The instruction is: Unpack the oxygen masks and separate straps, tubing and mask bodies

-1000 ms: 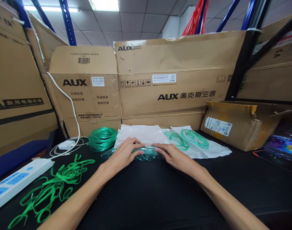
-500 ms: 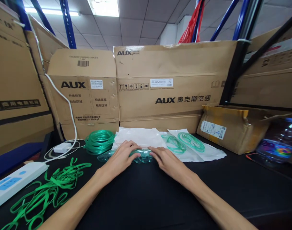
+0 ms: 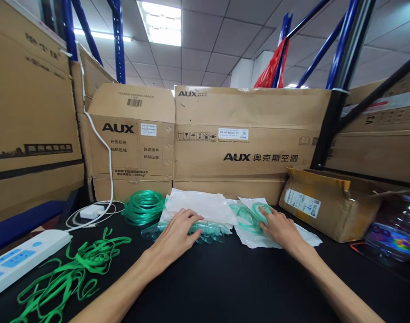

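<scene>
My left hand (image 3: 179,231) rests palm down on a row of clear plastic masks (image 3: 211,231) lying on the black table (image 3: 225,287), fingers curled over them. My right hand (image 3: 280,226) lies flat, fingers apart, on a clear bag holding a green tubing coil (image 3: 250,215), to the right of the masks. A stack of white empty bags (image 3: 201,204) sits just behind the masks. A loose coil of green tubing (image 3: 144,206) lies to the left of that stack.
A tangle of green elastic straps (image 3: 70,273) lies at the near left, beside a white power strip (image 3: 19,260) and a white charger (image 3: 90,211). Large AUX cardboard boxes (image 3: 245,143) wall the back. An open brown box (image 3: 329,202) and a plastic bottle (image 3: 396,231) stand at the right.
My right hand has left the masks and moved right onto the bagged green tubing. My left hand stays on the masks. The camera has tilted upward a little.
</scene>
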`<state>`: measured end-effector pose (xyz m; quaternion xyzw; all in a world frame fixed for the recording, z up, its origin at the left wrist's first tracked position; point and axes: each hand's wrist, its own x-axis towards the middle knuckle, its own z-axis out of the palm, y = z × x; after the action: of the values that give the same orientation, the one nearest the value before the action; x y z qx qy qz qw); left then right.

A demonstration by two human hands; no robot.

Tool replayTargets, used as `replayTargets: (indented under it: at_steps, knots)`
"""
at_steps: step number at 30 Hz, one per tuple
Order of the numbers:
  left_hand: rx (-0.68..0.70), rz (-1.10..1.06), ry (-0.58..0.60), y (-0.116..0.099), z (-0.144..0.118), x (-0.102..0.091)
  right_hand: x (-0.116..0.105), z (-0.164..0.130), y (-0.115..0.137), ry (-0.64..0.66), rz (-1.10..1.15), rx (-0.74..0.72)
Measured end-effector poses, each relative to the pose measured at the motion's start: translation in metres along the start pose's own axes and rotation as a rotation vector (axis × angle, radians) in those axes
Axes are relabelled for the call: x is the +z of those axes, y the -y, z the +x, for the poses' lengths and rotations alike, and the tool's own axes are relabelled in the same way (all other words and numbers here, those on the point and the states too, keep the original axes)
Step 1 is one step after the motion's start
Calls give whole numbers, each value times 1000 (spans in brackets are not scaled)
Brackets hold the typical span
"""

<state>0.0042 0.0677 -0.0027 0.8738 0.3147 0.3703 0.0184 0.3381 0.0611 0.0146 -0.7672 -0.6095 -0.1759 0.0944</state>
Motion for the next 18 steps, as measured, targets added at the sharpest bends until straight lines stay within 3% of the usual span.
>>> replayTargets:
  at_steps: [4, 8, 12, 14, 18]
  knots:
    - [-6, -48, -60, -5, 1, -3, 10, 2, -5, 79, -36, 38]
    - [-10, -134, -100, -12, 1, -6, -8, 6, -19, 30, -11, 84]
    - [-82, -273, -115, -21, 6, -10, -55, 2, -38, -138, 87, 55]
    - [-148, -371, -94, -29, 14, -13, -79, -8, -35, -264, 175, 12]
    - [-238, -644, 18, -50, 46, -22, -96, -39, 14, -512, 391, -131]
